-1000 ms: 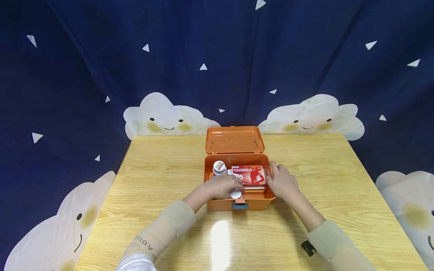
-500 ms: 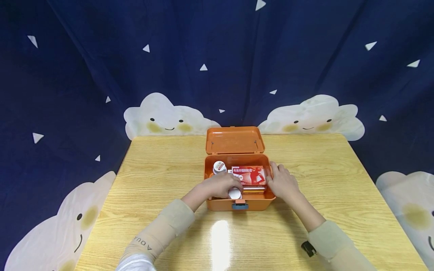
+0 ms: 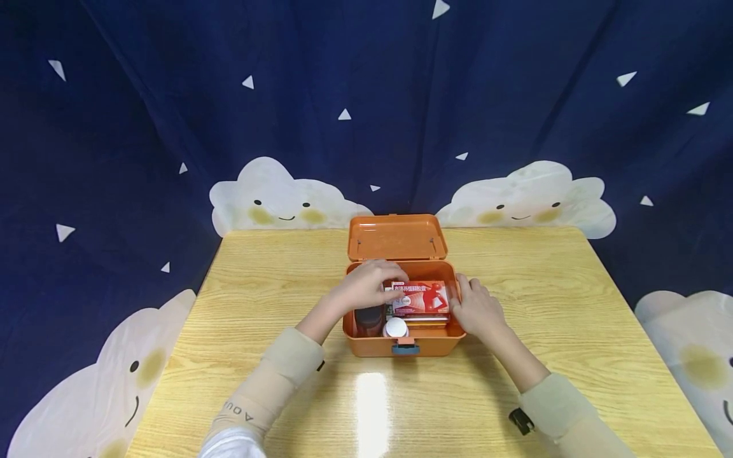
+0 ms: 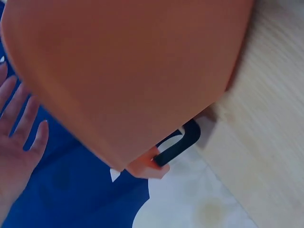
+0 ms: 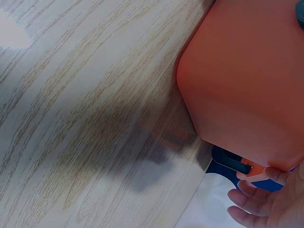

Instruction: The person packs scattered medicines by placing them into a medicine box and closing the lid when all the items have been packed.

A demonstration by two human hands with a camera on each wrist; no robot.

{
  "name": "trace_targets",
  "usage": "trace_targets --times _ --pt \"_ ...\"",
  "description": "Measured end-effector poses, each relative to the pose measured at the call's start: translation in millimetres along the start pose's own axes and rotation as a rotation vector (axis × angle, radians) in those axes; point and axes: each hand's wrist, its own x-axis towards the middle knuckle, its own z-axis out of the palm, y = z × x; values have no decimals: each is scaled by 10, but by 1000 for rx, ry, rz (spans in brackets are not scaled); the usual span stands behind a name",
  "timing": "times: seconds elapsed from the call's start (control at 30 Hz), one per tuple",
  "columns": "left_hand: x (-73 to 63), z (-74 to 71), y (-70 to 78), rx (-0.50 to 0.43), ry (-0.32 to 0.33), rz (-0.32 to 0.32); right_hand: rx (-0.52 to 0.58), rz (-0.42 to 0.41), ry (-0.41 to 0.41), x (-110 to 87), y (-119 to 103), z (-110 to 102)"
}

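Observation:
An open orange medicine box [image 3: 435, 346] stands on the table. My left hand [image 3: 366, 285] hovers over its left half, fingers spread and holding nothing; in the left wrist view, the left hand [image 4: 19, 128] shows beyond the box's side. My right hand [image 3: 480, 306] grips the box's right rim; its fingers [image 5: 251, 205] show along the outside in the right wrist view. Inside, a red medicine carton [image 3: 424, 298] lies on other cartons [image 3: 431, 322]. A white-capped bottle [image 3: 396, 327] stands at the front, with a dark bottle [image 3: 369, 318] to its left. My left hand hides the back left corner.
The box's lid [image 3: 397, 237] is tipped back behind it. A blue latch [image 3: 405, 348] sits on the front. The wooden table [image 3: 275, 273] extends around the box, and a dark blue curtain [image 3: 366, 76] with clouds hangs behind.
My left hand has lifted off the front bottle and moved up toward the back left, baring the dark bottle. The white-capped bottle shifted slightly left. My right hand stays put.

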Motion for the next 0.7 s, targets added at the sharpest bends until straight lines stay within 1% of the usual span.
trace_targets --times 0.07,0.17,0.3,0.4,0.47,0.53,0.6,0.7 --pt "12 -47 -15 -25 106 -37 -2 1 -3 -1 1 0" --pt "28 -92 -64 -66 285 -94 -7 1 -7 -4 1 -2" --pt "57 -100 -198 -152 535 -139 -9 -2 -8 -7 -1 -4" --pt "72 -78 -328 -205 683 -167 -10 -5 -3 -10 -1 -1" --pt "77 -59 -408 -219 746 -196 -12 -8 2 -11 -2 2" --pt "83 -44 -483 -234 781 -223 -14 -11 8 -12 -2 4" --pt "93 -27 -556 -247 796 -259 -16 -13 11 -12 -2 4" --pt "110 -1 -654 -272 793 -314 -13 -13 10 -14 0 4"
